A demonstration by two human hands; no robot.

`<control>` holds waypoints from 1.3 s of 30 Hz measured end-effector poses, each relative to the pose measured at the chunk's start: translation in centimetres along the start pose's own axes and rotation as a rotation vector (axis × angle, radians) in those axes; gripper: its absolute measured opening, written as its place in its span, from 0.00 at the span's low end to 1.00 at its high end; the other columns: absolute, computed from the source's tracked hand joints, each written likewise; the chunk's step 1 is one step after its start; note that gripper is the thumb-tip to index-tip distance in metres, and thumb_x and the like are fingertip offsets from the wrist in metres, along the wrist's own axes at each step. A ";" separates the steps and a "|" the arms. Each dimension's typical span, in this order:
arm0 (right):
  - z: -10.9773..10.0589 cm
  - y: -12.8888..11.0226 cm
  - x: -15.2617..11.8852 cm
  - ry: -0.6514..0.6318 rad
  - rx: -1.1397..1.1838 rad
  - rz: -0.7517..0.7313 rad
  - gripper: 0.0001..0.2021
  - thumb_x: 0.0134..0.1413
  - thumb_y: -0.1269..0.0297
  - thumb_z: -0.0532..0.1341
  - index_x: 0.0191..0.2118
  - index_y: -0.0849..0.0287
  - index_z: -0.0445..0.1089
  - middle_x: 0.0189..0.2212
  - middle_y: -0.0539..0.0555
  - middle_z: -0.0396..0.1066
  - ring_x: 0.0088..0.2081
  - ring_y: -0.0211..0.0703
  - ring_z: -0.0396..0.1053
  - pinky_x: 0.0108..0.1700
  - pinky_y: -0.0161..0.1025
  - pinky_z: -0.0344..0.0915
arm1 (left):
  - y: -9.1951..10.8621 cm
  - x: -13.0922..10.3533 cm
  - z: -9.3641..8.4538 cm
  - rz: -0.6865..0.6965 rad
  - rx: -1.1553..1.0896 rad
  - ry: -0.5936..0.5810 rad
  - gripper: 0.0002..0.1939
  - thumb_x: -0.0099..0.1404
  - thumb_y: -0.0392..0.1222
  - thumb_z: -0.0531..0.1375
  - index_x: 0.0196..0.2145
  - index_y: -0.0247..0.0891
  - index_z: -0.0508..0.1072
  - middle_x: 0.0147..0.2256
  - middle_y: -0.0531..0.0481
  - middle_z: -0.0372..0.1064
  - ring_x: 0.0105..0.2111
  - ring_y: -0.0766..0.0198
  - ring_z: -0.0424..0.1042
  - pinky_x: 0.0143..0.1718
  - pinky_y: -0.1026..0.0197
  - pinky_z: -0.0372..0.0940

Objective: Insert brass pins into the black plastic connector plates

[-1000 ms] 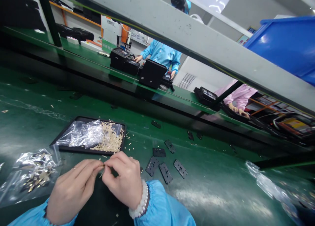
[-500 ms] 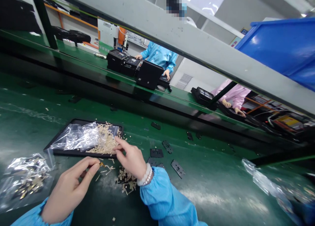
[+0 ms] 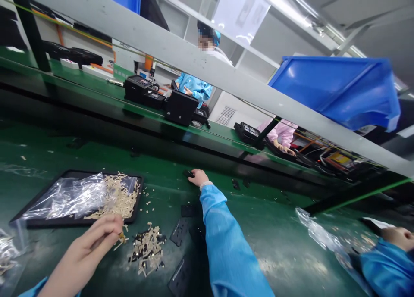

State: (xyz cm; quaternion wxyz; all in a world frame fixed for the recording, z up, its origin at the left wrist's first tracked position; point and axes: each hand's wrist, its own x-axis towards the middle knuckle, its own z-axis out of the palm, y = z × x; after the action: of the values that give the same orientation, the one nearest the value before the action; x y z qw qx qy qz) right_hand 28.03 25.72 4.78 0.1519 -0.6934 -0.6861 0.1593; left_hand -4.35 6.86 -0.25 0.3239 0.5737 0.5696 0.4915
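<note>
My left hand is closed in a pinch on a small amber-gold piece, just in front of the black tray. In the tray are clear plastic bags and a heap of small beige strips. My right hand is stretched far forward, its fingertips closed at the edge of a small black plate lying on the green bench. A pile of mixed beige and black bits lies to the right of my left hand. Several flat black plates lie beside my right forearm.
At left is a clear bag of shiny pieces. Two small black parts lie right of my right hand. A co-worker's hand is at far right by a plastic bag. A grey beam and blue bin are overhead.
My right hand has left the beige heap at the tray and moved forward and right to the small black plate. My left hand keeps its pinch. The view has shifted right.
</note>
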 end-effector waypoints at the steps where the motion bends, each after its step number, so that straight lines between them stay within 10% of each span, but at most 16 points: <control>1: 0.3 -0.6 -0.3 0.009 0.027 -0.020 0.14 0.66 0.61 0.61 0.54 0.58 0.68 0.53 0.58 0.70 0.48 0.48 0.72 0.48 0.50 0.73 | 0.5 0.5 0.5 -0.047 -0.091 -0.041 0.23 0.51 0.67 0.64 0.22 0.43 0.79 0.42 0.41 0.79 0.47 0.49 0.77 0.46 0.58 0.71; 7: 1.5 -6.4 -6.9 0.134 0.216 -0.245 0.06 0.65 0.67 0.61 0.43 0.60 0.75 0.41 0.54 0.76 0.42 0.43 0.74 0.48 0.44 0.71 | 1.6 2.1 4.0 -0.215 -0.352 -0.108 0.25 0.50 0.69 0.65 0.27 0.43 0.80 0.56 0.36 0.71 0.59 0.42 0.65 0.50 0.49 0.67; 14: 3.7 -10.1 -17.6 0.155 0.490 -0.467 0.06 0.57 0.70 0.62 0.37 0.56 0.78 0.33 0.53 0.77 0.38 0.42 0.73 0.44 0.38 0.69 | 3.1 0.4 5.1 -0.183 -0.243 -0.070 0.30 0.48 0.74 0.62 0.28 0.42 0.80 0.31 0.44 0.78 0.36 0.51 0.75 0.41 0.52 0.70; 26: 4.7 -10.6 -21.9 -0.132 1.266 0.090 0.09 0.39 0.61 0.71 0.20 0.58 0.73 0.22 0.46 0.65 0.25 0.35 0.61 0.30 0.34 0.59 | 3.2 -2.3 3.1 0.344 0.039 -0.057 0.10 0.63 0.47 0.60 0.27 0.49 0.78 0.35 0.47 0.75 0.43 0.54 0.74 0.43 0.60 0.68; 30: 4.5 -11.3 -22.5 -0.034 1.347 0.114 0.09 0.37 0.64 0.70 0.17 0.58 0.71 0.21 0.46 0.63 0.24 0.35 0.58 0.28 0.34 0.55 | 3.2 -2.9 3.0 0.071 -0.206 -0.031 0.07 0.60 0.50 0.65 0.34 0.49 0.78 0.36 0.50 0.75 0.37 0.58 0.74 0.40 0.61 0.68; 34: 5.1 -12.4 -23.8 -0.108 1.603 0.271 0.14 0.35 0.59 0.73 0.17 0.59 0.69 0.17 0.46 0.61 0.22 0.34 0.54 0.27 0.34 0.53 | 5.1 -3.3 3.0 -0.416 -0.867 -0.070 0.32 0.54 0.49 0.71 0.55 0.55 0.68 0.28 0.58 0.70 0.25 0.67 0.68 0.27 0.66 0.66; 39: 7.0 -14.4 -25.4 -0.206 1.699 0.310 0.18 0.33 0.53 0.74 0.15 0.58 0.68 0.14 0.45 0.59 0.20 0.33 0.52 0.26 0.35 0.49 | 6.7 -3.2 3.0 -0.678 -1.353 -0.175 0.23 0.46 0.36 0.76 0.38 0.44 0.74 0.22 0.61 0.58 0.21 0.73 0.61 0.25 0.67 0.65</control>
State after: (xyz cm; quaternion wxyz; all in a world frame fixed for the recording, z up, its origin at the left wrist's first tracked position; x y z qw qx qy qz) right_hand 11.79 0.47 4.91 0.5318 -0.4133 -0.2430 0.6981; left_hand 1.14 3.37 4.42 0.7821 0.0809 0.2615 0.5598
